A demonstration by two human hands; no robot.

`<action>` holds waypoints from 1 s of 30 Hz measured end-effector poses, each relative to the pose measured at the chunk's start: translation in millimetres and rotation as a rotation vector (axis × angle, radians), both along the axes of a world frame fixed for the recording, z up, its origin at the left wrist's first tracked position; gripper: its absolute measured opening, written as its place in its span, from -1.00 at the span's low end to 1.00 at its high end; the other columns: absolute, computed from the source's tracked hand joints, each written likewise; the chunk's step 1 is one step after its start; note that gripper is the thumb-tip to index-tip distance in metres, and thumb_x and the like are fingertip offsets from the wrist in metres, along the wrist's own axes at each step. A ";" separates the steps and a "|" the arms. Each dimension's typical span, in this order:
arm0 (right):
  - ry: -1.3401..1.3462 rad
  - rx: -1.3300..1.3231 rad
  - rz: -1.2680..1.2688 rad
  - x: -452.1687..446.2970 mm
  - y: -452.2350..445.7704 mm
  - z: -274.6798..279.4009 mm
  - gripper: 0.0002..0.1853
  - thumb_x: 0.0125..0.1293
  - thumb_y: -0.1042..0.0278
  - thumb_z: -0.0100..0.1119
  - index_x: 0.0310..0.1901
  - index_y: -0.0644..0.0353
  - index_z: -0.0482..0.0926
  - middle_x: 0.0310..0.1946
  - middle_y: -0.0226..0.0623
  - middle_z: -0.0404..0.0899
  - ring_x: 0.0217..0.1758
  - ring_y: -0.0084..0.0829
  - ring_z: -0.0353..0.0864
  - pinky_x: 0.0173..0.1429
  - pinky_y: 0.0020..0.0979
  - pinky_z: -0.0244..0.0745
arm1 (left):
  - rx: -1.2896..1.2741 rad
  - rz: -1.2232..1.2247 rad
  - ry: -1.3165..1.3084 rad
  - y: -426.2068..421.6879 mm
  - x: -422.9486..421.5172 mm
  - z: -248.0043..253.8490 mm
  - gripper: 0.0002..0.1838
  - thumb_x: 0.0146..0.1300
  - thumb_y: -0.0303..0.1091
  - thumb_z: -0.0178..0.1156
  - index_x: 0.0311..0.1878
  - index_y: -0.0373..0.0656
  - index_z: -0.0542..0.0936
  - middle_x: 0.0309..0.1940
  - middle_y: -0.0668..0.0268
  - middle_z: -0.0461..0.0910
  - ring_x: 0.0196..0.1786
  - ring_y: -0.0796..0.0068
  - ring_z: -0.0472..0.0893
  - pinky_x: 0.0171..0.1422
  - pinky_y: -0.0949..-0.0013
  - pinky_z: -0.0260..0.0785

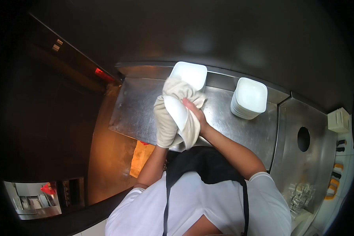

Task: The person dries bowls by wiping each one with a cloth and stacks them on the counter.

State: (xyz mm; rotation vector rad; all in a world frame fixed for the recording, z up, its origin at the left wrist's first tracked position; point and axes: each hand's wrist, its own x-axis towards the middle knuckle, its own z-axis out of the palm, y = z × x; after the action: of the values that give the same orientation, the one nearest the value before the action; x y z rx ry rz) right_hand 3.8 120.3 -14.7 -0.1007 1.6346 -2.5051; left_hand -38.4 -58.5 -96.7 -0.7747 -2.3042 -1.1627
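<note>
White dish in a cloth, held in two hands over a metal counter

Left hand (165,128): covered by the cloth up to the wrist; its fingers are hidden, so how far open it is cannot be told.

Right hand (195,113): bare, curled closed on the cloth at the dish's side.

Cloth (190,131): off-white, folded and bunched around the dish.

White dish (176,111): tilted between the hands, partly wrapped, part of its surface showing.

Metal counter (220,114): beneath the hands, shiny.

First stack (189,73): white, square-cornered dishes, just beyond the cloth, partly hidden by it.

Second stack (250,96): similar white dishes, upright on the counter, to the right, apart from the first.

Adjoining metal surface (289,157): farther right, past a seam, with a round dark hole (303,139).

White container (338,120): at the far right edge.

Clothing: black apron (204,165) over a white shirt (200,196).
</note>
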 end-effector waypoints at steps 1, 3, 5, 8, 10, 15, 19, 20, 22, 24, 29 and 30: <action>0.313 0.272 -0.109 2.4 -8.2 -55.6 -0.49 0.61 0.25 0.02 0.46 0.36 0.41 0.39 -0.02 0.50 0.44 -0.23 0.51 0.54 -0.25 0.34 | -0.006 0.020 0.020 -0.6 -3.3 3.1 -0.81 0.38 -0.41 0.24 0.00 -0.21 0.54 -0.09 0.17 0.64 -0.12 0.29 0.65 -0.02 0.21 0.50; 0.546 0.485 -0.128 18.1 -10.8 -80.9 -0.53 0.63 0.21 0.02 0.40 0.34 0.45 0.36 -0.02 0.50 0.39 -0.24 0.53 0.50 -0.25 0.36 | 0.066 0.085 0.000 5.5 -21.4 30.1 -0.86 0.36 -0.41 0.24 -0.09 -0.22 0.55 -0.15 0.16 0.64 -0.17 0.26 0.64 -0.06 0.20 0.49; 0.365 0.373 0.026 36.4 -4.9 -65.6 -0.60 0.59 0.21 0.12 0.27 0.32 0.55 0.20 -0.07 0.60 0.25 -0.26 0.61 0.39 -0.27 0.45 | 0.211 0.164 -0.052 17.5 -44.6 68.5 -0.87 0.34 -0.38 0.24 -0.21 -0.25 0.55 -0.23 0.12 0.61 -0.21 0.20 0.64 -0.07 0.20 0.47; 0.184 0.323 0.166 52.1 13.1 -35.1 -0.67 0.56 0.22 0.17 0.14 0.31 0.58 0.06 -0.14 0.65 0.15 -0.29 0.62 0.31 -0.29 0.47 | -0.021 0.198 -0.079 10.1 -74.1 100.3 -0.74 0.41 -0.22 0.21 -0.16 -0.27 0.59 -0.21 0.07 0.66 -0.17 0.22 0.67 -0.06 0.19 0.49; 0.158 0.330 0.158 57.3 22.4 -39.6 -0.69 0.56 0.23 0.17 0.10 0.32 0.58 0.03 -0.17 0.65 0.12 -0.30 0.62 0.29 -0.30 0.48 | 0.222 0.049 -0.332 -8.8 -97.3 49.8 -0.69 0.44 -0.18 0.18 -0.04 -0.28 0.61 -0.11 0.04 0.67 -0.06 0.20 0.67 0.01 0.15 0.48; 0.144 0.325 -0.032 63.6 31.3 -46.3 -0.68 0.56 0.24 0.16 0.14 0.33 0.58 0.04 -0.15 0.65 0.11 -0.28 0.63 0.27 -0.30 0.49 | -0.156 0.170 -0.259 19.6 -81.6 61.5 -0.72 0.25 -0.26 0.29 -0.08 -0.25 0.62 -0.16 -0.08 0.59 -0.04 -0.08 0.58 0.04 -0.01 0.40; 0.149 0.374 -0.083 68.1 35.4 -51.0 -0.65 0.56 0.21 0.16 0.14 0.33 0.58 0.06 -0.14 0.66 0.13 -0.27 0.64 0.28 -0.29 0.49 | -0.463 0.180 0.213 30.9 -79.7 66.6 -0.81 0.14 -0.31 0.31 -0.32 -0.23 0.56 -0.35 -0.02 0.53 -0.20 -0.15 0.54 -0.07 -0.01 0.41; 0.144 0.385 -0.085 69.0 35.7 -51.1 -0.65 0.56 0.20 0.17 0.14 0.34 0.59 0.05 -0.12 0.67 0.13 -0.24 0.65 0.27 -0.28 0.50 | -0.479 0.168 0.207 33.9 -78.2 72.6 -0.82 0.15 -0.31 0.29 -0.33 -0.23 0.56 -0.35 -0.01 0.54 -0.21 -0.15 0.55 -0.09 0.00 0.41; 0.138 0.407 -0.080 70.2 35.9 -50.8 -0.63 0.55 0.18 0.17 0.14 0.34 0.59 0.03 -0.08 0.68 0.12 -0.19 0.67 0.25 -0.27 0.51 | -0.324 0.122 0.087 38.5 -75.3 73.8 -0.82 0.17 -0.33 0.29 -0.32 -0.24 0.54 -0.33 -0.01 0.54 -0.22 -0.12 0.55 -0.11 0.05 0.42; 0.119 0.535 -0.053 68.6 38.5 -48.6 -0.61 0.51 0.14 0.23 0.11 0.34 0.61 0.01 -0.04 0.70 0.10 -0.11 0.69 0.22 -0.23 0.53 | -0.203 0.060 0.076 38.6 -75.5 72.0 -0.83 0.18 -0.35 0.28 -0.30 -0.24 0.54 -0.32 -0.01 0.53 -0.22 -0.09 0.55 -0.10 0.09 0.43; 0.123 1.344 -0.061 71.3 82.7 9.0 -0.61 0.31 0.13 0.45 0.03 0.23 0.71 0.02 -0.03 0.73 0.20 -0.06 0.67 0.30 -0.17 0.53 | -0.107 -0.048 -0.011 17.3 -66.7 70.0 -0.83 0.36 -0.28 0.27 -0.19 -0.19 0.59 -0.32 0.16 0.51 -0.23 0.18 0.59 -0.05 0.25 0.49; 0.258 1.295 -0.360 77.7 101.6 -1.8 -0.60 0.24 0.13 0.51 0.00 0.22 0.73 0.01 -0.03 0.74 0.23 -0.04 0.66 0.31 -0.14 0.53 | 0.208 -0.034 -0.280 21.1 -54.5 81.6 -0.81 0.42 -0.23 0.24 -0.17 -0.16 0.59 -0.32 0.23 0.50 -0.22 0.27 0.59 -0.08 0.29 0.51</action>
State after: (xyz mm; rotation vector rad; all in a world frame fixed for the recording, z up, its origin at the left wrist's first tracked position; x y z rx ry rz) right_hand 81.5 221.9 -16.5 0.0320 3.2017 -1.1268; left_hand -92.8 -37.4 -15.1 -0.6080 -2.3433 -1.5841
